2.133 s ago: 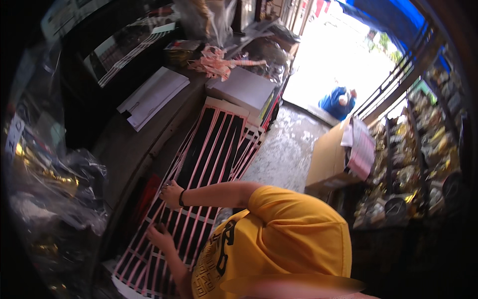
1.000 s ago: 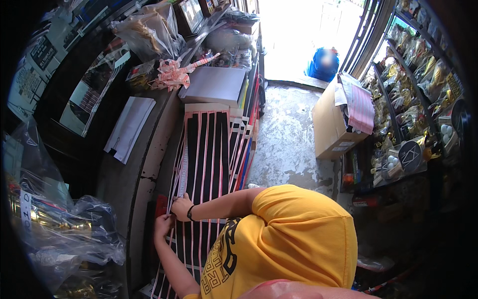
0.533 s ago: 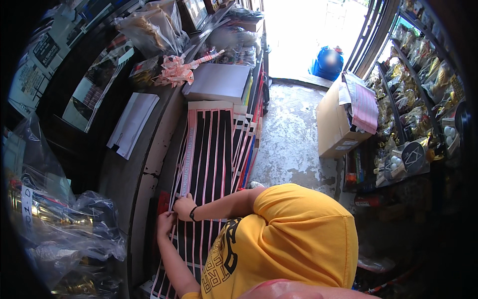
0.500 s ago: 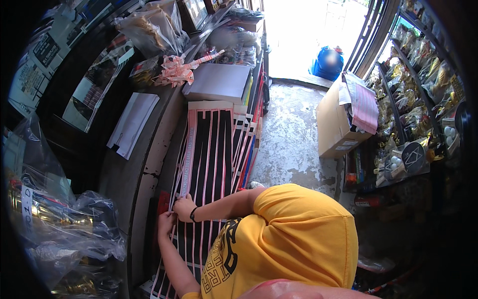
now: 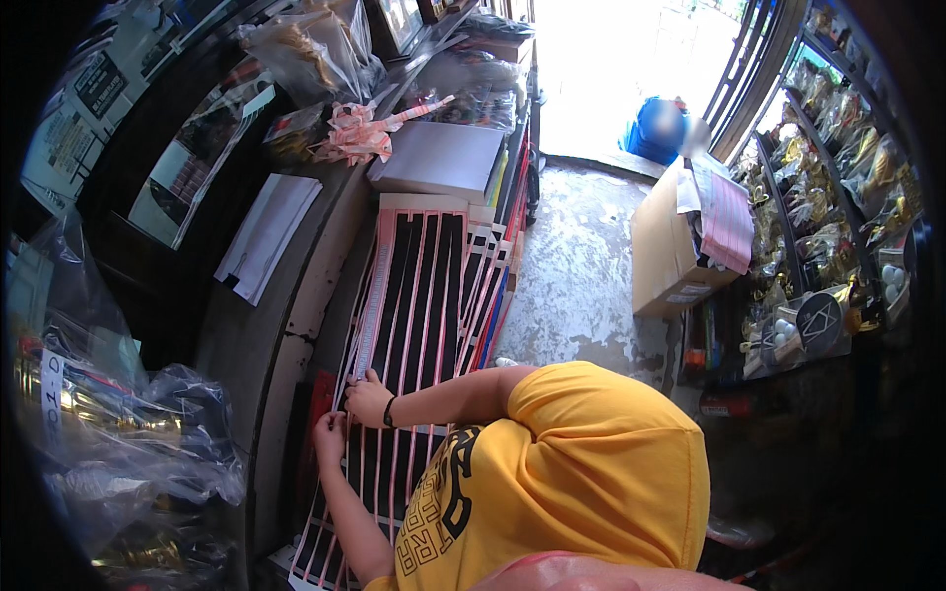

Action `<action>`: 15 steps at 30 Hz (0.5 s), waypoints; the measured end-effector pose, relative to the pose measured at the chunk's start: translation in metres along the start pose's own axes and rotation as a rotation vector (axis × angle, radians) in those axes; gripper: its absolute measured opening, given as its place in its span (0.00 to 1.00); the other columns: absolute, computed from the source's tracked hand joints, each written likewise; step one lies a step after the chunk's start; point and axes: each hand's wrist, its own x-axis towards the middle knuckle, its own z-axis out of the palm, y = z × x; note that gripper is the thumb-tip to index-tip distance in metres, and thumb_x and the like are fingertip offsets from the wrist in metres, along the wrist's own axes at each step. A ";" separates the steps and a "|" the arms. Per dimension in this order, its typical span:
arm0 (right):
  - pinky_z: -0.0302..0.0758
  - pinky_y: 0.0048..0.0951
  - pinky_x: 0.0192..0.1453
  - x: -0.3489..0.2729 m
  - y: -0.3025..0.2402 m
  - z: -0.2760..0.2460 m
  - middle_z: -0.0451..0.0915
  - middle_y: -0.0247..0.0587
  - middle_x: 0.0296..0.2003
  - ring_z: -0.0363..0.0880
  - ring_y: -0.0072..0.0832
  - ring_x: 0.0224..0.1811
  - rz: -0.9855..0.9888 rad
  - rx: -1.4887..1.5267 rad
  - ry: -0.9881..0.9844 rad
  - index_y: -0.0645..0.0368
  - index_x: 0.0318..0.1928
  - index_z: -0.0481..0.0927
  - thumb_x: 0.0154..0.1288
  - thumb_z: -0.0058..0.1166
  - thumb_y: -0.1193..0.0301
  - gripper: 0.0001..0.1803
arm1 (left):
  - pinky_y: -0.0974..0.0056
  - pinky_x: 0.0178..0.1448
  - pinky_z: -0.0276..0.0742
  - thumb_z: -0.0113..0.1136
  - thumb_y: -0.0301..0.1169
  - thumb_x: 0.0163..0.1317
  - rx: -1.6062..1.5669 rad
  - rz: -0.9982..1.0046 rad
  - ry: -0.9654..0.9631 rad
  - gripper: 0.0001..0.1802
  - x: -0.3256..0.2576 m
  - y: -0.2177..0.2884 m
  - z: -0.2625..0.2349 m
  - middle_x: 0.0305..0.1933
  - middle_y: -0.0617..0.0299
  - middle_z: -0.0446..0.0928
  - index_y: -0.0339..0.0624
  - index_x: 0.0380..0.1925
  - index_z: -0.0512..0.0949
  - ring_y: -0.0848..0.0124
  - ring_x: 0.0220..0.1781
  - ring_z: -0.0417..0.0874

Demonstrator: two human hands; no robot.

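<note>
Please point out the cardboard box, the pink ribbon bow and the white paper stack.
brown cardboard box (image 5: 662,258), head view, its side wall
pink ribbon bow (image 5: 357,138), head view, its loops
white paper stack (image 5: 268,234), head view, top sheet

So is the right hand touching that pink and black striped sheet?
Touching: the head view shows the right hand resting, fingers down, on the striped sheet.

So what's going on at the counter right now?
A person in a yellow shirt leans over a stack of black sheets with pink stripes lying along the counter edge. The right hand presses on the sheets' left border, and the left hand sits just below it on the same edge. A grey flat box and a pink ribbon bow lie at the far end.
</note>
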 end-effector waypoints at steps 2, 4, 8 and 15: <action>0.59 0.55 0.59 0.003 0.005 0.004 0.81 0.33 0.37 0.71 0.35 0.59 -0.050 -0.029 0.002 0.48 0.31 0.86 0.54 0.62 0.60 0.09 | 0.58 0.47 0.75 0.57 0.29 0.68 0.227 0.236 0.323 0.08 -0.016 0.004 0.006 0.37 0.51 0.79 0.37 0.42 0.80 0.59 0.39 0.81; 0.58 0.57 0.61 0.006 0.008 0.008 0.81 0.32 0.37 0.71 0.34 0.59 -0.078 -0.044 -0.009 0.47 0.31 0.86 0.54 0.61 0.60 0.08 | 0.55 0.50 0.74 0.57 0.28 0.67 0.252 0.218 0.467 0.08 -0.034 0.008 0.021 0.41 0.48 0.78 0.36 0.42 0.80 0.53 0.44 0.80; 0.57 0.59 0.63 0.014 0.008 0.011 0.80 0.30 0.37 0.71 0.32 0.58 -0.133 -0.028 -0.096 0.45 0.32 0.86 0.55 0.60 0.62 0.06 | 0.48 0.56 0.72 0.58 0.24 0.62 0.333 0.255 0.540 0.11 -0.075 0.008 0.064 0.46 0.47 0.76 0.33 0.44 0.78 0.50 0.53 0.76; 0.63 0.47 0.58 0.020 0.004 0.009 0.81 0.29 0.36 0.71 0.32 0.57 -0.318 -0.158 -0.028 0.46 0.30 0.87 0.54 0.59 0.67 0.06 | 0.41 0.62 0.67 0.56 0.26 0.63 0.540 0.317 0.642 0.23 -0.096 0.000 0.104 0.60 0.36 0.67 0.32 0.59 0.70 0.41 0.61 0.69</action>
